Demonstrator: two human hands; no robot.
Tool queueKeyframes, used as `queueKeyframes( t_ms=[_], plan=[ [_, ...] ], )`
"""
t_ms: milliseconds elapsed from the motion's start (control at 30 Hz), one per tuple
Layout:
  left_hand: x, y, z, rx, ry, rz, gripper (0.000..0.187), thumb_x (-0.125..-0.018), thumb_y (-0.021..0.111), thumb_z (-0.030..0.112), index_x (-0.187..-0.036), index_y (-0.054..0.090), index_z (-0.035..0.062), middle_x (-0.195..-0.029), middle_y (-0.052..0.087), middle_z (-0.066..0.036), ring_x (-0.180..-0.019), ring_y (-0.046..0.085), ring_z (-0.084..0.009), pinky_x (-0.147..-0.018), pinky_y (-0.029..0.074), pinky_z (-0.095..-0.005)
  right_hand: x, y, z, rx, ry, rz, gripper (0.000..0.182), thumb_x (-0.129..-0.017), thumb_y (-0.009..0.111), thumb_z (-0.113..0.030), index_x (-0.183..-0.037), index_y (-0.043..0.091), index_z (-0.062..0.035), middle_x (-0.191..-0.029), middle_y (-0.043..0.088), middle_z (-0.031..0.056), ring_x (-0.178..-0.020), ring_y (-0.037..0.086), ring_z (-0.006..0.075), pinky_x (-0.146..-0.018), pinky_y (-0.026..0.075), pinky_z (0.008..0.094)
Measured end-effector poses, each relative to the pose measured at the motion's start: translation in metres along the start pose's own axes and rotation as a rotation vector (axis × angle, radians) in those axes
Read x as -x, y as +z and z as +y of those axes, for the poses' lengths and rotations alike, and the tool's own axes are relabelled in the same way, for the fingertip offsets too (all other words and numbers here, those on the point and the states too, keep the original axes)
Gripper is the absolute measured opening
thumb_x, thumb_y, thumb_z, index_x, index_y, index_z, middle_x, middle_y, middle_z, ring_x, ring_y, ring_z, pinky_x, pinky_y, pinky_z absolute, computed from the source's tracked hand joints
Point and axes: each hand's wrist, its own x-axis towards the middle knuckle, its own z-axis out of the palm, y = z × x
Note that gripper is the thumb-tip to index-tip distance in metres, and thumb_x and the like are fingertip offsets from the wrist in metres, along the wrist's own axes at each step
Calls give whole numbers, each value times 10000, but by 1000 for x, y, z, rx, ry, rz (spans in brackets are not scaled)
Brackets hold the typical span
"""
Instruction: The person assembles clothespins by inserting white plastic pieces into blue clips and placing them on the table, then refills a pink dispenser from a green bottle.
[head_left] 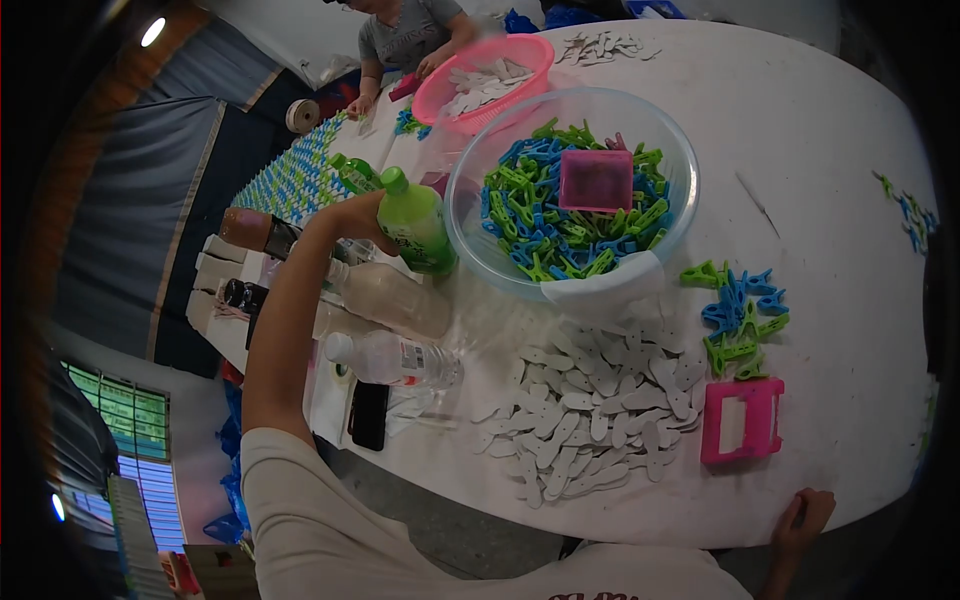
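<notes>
My left hand (pixel 367 219) is wrapped round a green plastic drink bottle (pixel 420 228) with a green cap, left of the clear tub; part of the fingers is behind the bottle. At the table's front right edge my right hand (pixel 806 514) is loosely curled, with nothing visible in it. Nearest to it lies a pink plastic box (pixel 712 440) with a white piece in it. Several green and blue clothes pegs (pixel 735 310) lie beyond that box. A heap of flat white pieces (pixel 590 420), shaped like small soles, spreads in front of me.
A clear tub (pixel 688 200) holds many pegs and a pink box (pixel 596 181). Several bottles, including a clear one (pixel 400 360), and a phone (pixel 369 416) are on the left. Beyond, a person (pixel 405 40) sits by a pink basket (pixel 540 75). A thin pointed tool (pixel 757 203) lies right.
</notes>
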Motion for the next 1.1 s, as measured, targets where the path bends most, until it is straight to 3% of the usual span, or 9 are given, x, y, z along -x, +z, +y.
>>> queueKeyframes(
  t_ms=[233,300,333,400,633,700,833,900,1100],
  plan=[
    [4,-10,-8,10,-87,-41,572,-593,899,64,-1118,679,3,-1042,736,-102,-944,676,-232,-892,520,-336,0,1,-1,2,-3,10,7,-862,539,-6,-868,535,-6,-782,453,130,-767,434,305,-692,335,415],
    [10,-18,-5,-2,-398,-46,713,-603,883,24,-1269,628,26,-1124,718,-101,-980,661,-211,-907,517,-330,1,1,1,-2,-2,6,2,-866,538,-6,-867,537,-8,-777,447,127,-755,428,301,-680,327,411],
    [11,-19,-14,-1,-403,-48,713,-603,883,24,-1269,628,26,-1124,718,-101,-980,661,-211,-907,517,-330,2,1,2,-3,-3,6,6,-870,536,-6,-866,539,-9,-772,441,125,-742,422,297,-668,319,407],
    [13,-21,-29,48,-111,-25,941,-585,883,-39,-1436,490,49,-1279,660,-114,-1135,630,-225,-976,503,-335,2,2,6,0,-27,17,7,-872,538,-7,-866,541,-10,-768,437,124,-736,421,295,-660,313,405],
    [35,-37,-37,215,-255,-21,1147,-622,868,-57,-1584,287,170,-1376,598,-139,-1247,584,-257,-1029,495,-388,0,2,4,8,-51,27,13,-865,547,3,-872,542,-7,-770,429,125,-739,425,303,-668,321,403],
    [51,-53,-30,382,-467,67,1123,-691,825,-36,-1605,247,268,-1308,602,-218,-1094,635,-241,-892,561,-366,0,1,2,-6,-39,31,17,-865,547,5,-876,539,-4,-779,429,127,-747,428,307,-674,326,406],
    [52,-66,-12,148,-523,123,1071,-699,891,144,-1578,291,271,-1349,575,-239,-1143,645,-292,-924,562,-423,-2,0,-2,-6,-18,17,25,-868,544,10,-886,531,-1,-798,428,131,-770,433,315,-688,338,412],
    [43,-59,-4,96,-349,103,919,-693,891,211,-1487,428,212,-1218,631,-196,-987,692,-244,-807,597,-361,-1,1,-3,-15,2,20,24,-869,545,8,-885,531,-2,-795,426,132,-771,434,314,-690,339,413],
    [26,-47,-1,-51,-278,145,512,-685,817,112,-1160,632,73,-912,651,-104,-749,684,-182,-638,589,-301,0,3,2,-13,-14,18,26,-868,548,11,-887,536,-3,-802,437,140,-777,438,315,-694,342,415]
  ],
)
